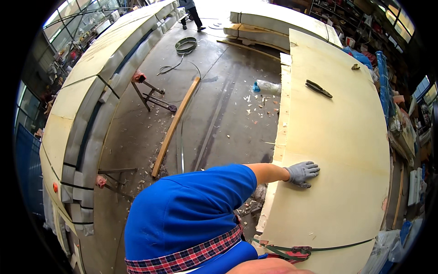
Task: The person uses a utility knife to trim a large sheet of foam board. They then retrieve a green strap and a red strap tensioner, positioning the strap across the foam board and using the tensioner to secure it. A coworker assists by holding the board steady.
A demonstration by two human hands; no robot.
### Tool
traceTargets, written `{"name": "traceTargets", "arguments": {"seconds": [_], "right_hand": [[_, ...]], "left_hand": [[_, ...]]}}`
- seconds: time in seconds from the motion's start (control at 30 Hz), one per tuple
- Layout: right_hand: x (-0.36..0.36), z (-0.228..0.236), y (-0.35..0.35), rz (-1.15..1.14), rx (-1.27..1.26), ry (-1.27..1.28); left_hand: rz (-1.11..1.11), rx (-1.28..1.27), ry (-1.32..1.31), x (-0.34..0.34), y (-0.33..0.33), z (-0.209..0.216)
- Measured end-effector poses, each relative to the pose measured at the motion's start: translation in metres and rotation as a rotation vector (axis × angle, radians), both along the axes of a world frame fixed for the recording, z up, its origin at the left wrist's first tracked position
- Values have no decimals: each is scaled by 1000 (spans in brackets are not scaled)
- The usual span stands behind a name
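Note:
My left hand (303, 174), in a grey glove, lies flat with fingers spread on a large pale board (337, 137) to the right. Its arm reaches across from my blue sleeve. A dark green strap (344, 247) crosses the board at its near end. On that strap sits a red strapping tool (297, 252), with a strap end looping out to its left. Bare skin of my right arm (269, 267) shows at the lower edge, close to the tool; the right hand itself is out of the picture. Dark-handled pliers (319, 88) rest on the board farther away.
A long strapped stack of wrapped panels (86, 105) stands left, near metal trestles (153, 96). On the floor lie a wooden beam (176, 127), a strap coil (185, 44) and scattered chips. Another panel stack (278, 23) is at the back. A person (191, 13) walks far off.

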State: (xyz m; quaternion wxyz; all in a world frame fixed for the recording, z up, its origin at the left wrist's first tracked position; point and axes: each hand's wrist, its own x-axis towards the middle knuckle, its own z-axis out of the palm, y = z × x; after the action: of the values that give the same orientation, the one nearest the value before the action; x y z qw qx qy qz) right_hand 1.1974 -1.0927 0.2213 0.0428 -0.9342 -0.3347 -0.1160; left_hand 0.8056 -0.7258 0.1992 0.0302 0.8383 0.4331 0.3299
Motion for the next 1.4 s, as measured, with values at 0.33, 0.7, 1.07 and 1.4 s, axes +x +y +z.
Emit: {"name": "traceTargets", "arguments": {"seconds": [0.33, 0.7, 1.07, 1.4], "right_hand": [[-4, -19, 14, 11, 37, 93], [1, -27, 21, 5, 22, 154], [4, -36, 17, -18, 55, 145], [9, -42, 7, -57, 81, 130]], "left_hand": [[50, -84, 1, 3, 1, 5], [164, -164, 66, 4, 0, 2], [167, -182, 60, 5, 0, 6], [164, -157, 64, 3, -3, 9]]}}
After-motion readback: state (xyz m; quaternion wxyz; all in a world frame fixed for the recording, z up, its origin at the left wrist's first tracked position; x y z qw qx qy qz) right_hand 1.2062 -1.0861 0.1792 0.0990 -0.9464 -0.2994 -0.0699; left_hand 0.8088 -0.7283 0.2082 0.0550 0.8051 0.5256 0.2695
